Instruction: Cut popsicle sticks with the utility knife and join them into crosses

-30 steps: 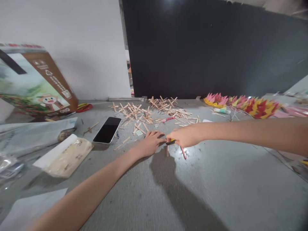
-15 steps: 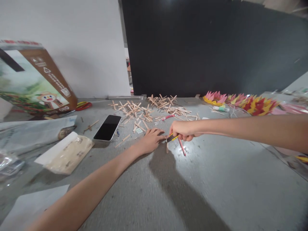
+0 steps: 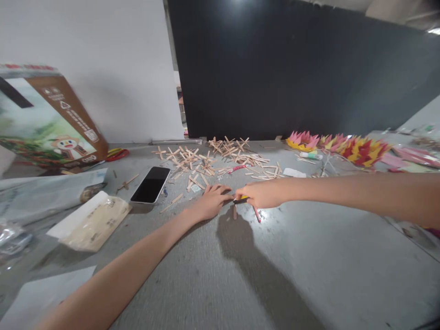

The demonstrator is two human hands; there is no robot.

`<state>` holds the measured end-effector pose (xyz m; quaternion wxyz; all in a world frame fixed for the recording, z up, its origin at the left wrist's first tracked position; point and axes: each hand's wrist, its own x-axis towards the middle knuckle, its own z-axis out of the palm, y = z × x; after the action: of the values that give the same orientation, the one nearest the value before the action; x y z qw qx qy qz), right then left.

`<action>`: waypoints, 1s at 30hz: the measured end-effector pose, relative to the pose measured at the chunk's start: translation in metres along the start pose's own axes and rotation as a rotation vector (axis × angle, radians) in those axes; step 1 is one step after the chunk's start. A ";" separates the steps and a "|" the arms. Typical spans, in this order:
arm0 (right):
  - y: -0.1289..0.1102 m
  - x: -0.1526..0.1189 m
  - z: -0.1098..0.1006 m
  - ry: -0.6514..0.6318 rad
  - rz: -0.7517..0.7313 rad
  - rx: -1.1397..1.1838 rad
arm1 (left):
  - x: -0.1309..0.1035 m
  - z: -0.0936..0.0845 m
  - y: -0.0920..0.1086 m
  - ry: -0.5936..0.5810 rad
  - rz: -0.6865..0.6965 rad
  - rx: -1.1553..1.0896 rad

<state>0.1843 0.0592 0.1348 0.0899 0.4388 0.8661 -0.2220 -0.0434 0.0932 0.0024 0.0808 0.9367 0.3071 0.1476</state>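
Observation:
My right hand (image 3: 263,193) is closed around a yellow and black tool (image 3: 242,200), which looks like a small cutter, its dark end pointing left. That end meets a small wooden stick (image 3: 234,211) lying on the grey table (image 3: 192,284). Flat on the table, my left hand (image 3: 213,201) has its fingers spread, with fingertips at the far end of the stick. Just below my right hand lies a thin red stick-like item (image 3: 257,214). Beyond both hands are many wooden sticks (image 3: 189,158), several of them crossed.
A phone (image 3: 150,185) and a tissue pack (image 3: 96,223) lie on the left, before a printed box (image 3: 51,121) and red-handled scissors (image 3: 117,155). Pink, yellow and red paper flowers (image 3: 366,151) stand at the back right, near a glue stick (image 3: 311,156).
The tool has turned to lie flatter, and my right hand has shifted and rotated with it. My left hand stays by the stick. The whole view has shifted slightly.

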 end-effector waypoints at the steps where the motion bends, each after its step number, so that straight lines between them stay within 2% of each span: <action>1: 0.000 -0.001 0.001 -0.003 0.010 0.032 | 0.000 0.000 0.001 0.003 -0.005 0.006; 5: 0.000 -0.009 0.011 0.026 0.058 0.133 | -0.001 -0.004 0.005 0.015 -0.009 -0.029; 7: 0.001 -0.016 0.018 0.055 0.069 0.167 | -0.001 -0.005 0.005 0.066 -0.034 -0.120; 9: 0.003 -0.025 0.027 0.115 0.067 0.241 | -0.001 -0.004 0.003 0.175 -0.122 -0.255; 11: 0.007 -0.033 0.034 0.241 0.006 0.299 | -0.001 -0.004 0.000 0.284 -0.231 -0.398; 13: 0.013 -0.039 0.042 0.319 0.013 0.322 | -0.001 -0.006 0.000 0.331 -0.331 -0.506; 15: 0.020 -0.041 0.049 0.366 0.016 0.341 | -0.002 -0.011 0.006 0.286 -0.371 -0.605; 18: 0.032 -0.040 0.061 0.467 -0.021 0.347 | 0.001 -0.021 0.022 0.212 -0.349 -0.717; 22: 0.045 -0.033 0.074 0.531 -0.063 0.385 | 0.018 -0.026 0.040 0.181 -0.371 -0.759; 27: 0.055 -0.023 0.082 0.585 -0.121 0.457 | 0.050 -0.012 0.039 0.235 -0.406 -0.759; 30: 0.059 -0.018 0.091 0.588 -0.142 0.604 | 0.063 0.002 0.040 0.282 -0.440 -0.931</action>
<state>0.2386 0.0339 0.0425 -0.3092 0.4292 0.7789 -0.3369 0.0276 0.0986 0.0242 0.4747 0.6865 0.4061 0.3721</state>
